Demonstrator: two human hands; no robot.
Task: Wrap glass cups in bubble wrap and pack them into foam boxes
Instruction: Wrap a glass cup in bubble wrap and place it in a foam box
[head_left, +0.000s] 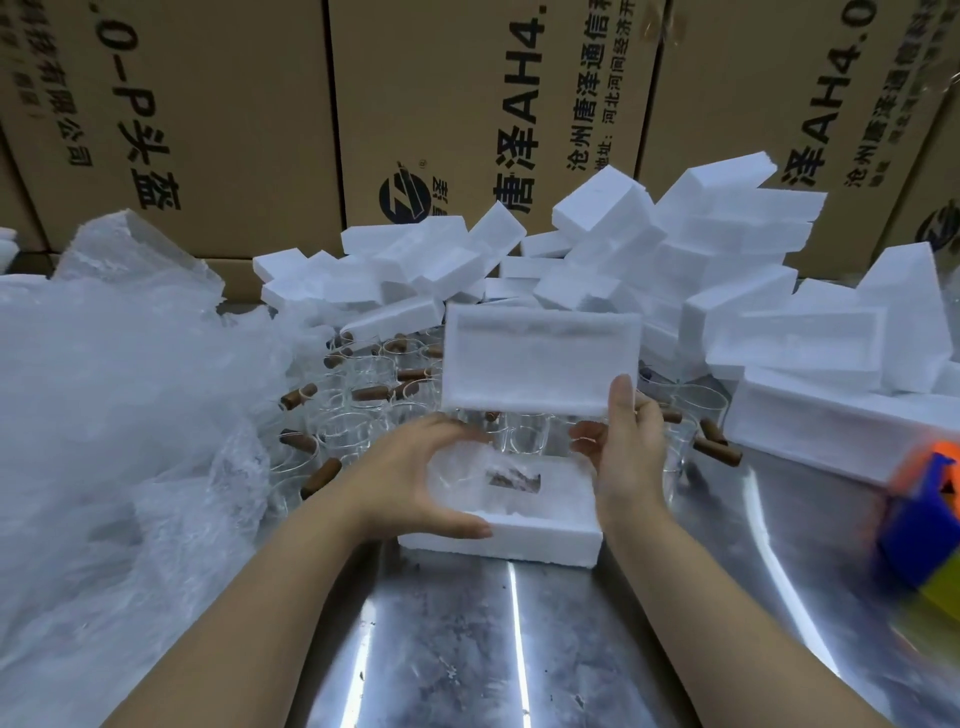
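Closing step, by the look of it. Left hand (410, 483) grips the left end of the foam box (545, 540) on the desk (467, 649), thumb on the near rim; the wrapped cup (498, 480) lies in the cavity just right of its palm. Right hand (631, 447) pinches the foam lid (540, 364) by its lower edge, raised above the box. Next, likely: lower the lid, align the rims, press gently

Steel table (467, 649): foam boxes (810, 431), cups (363, 410)
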